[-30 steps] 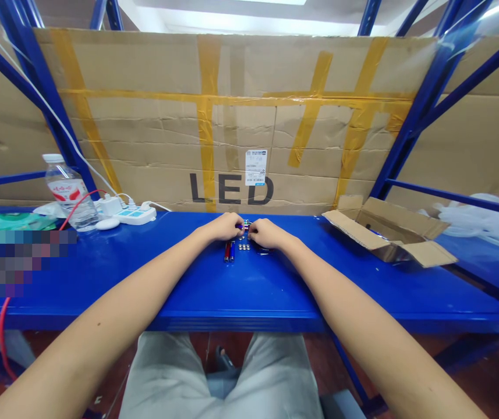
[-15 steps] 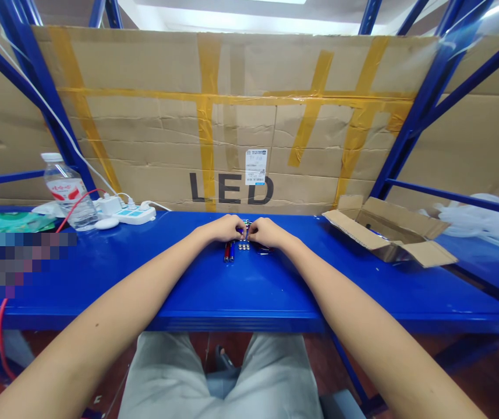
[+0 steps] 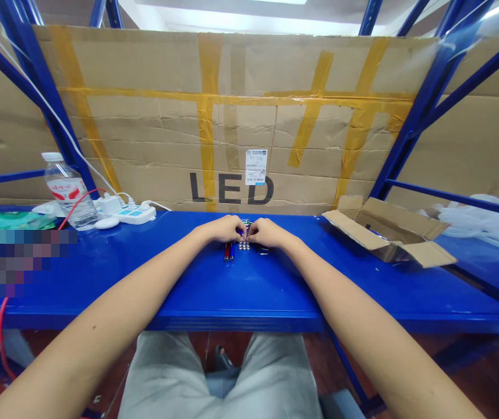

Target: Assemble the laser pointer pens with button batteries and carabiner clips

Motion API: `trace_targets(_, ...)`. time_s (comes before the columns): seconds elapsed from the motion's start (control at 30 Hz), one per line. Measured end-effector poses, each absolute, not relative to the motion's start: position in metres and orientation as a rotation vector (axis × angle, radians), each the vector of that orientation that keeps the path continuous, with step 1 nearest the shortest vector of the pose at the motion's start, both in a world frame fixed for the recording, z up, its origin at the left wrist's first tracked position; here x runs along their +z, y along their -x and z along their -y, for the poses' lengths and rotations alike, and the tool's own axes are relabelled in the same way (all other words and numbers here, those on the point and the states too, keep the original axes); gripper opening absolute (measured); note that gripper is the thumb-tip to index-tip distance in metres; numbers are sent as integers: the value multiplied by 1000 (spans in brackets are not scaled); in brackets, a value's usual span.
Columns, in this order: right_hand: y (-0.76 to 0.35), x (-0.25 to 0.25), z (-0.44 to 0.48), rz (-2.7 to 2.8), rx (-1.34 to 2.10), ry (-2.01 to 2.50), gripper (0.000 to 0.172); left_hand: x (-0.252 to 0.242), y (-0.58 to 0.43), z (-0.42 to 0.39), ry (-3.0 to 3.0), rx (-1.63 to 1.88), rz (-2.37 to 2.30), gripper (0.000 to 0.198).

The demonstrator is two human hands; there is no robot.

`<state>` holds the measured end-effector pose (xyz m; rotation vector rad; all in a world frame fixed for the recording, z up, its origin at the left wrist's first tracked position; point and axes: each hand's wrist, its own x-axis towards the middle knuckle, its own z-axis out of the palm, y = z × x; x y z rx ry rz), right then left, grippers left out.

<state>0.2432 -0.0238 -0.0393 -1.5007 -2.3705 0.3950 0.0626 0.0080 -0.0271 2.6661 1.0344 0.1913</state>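
Observation:
My left hand [image 3: 228,228] and my right hand [image 3: 266,231] meet over the far middle of the blue table [image 3: 240,291]. The fingers of both are bent and drawn together, nearly touching. Whatever sits between the fingertips is too small and covered to name. Just below them lie several small round silver pieces [image 3: 244,246] in short rows. A red tube [image 3: 227,252] and a blue tube [image 3: 232,252], both slim and shiny, lie side by side below my left hand. Dark, shiny items [image 3: 265,250] stick out from under my right hand, partly hidden.
An open cardboard box [image 3: 380,230] stands at the right with something dark inside. To the left are a water bottle [image 3: 69,192], a white power strip [image 3: 135,214] with cables and a green packet [image 3: 13,220]. A large cardboard sheet [image 3: 153,134] walls off the back.
Both hands stay in nearly the same place, with only slight movement of the fingertips. The tubes and the silver pieces have not visibly moved.

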Motion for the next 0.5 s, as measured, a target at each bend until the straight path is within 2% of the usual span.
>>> trace_targets(0.5,-242,-38,25,2380,377,1523,17,-27,-61,-10,-2626,210,-1086,20)
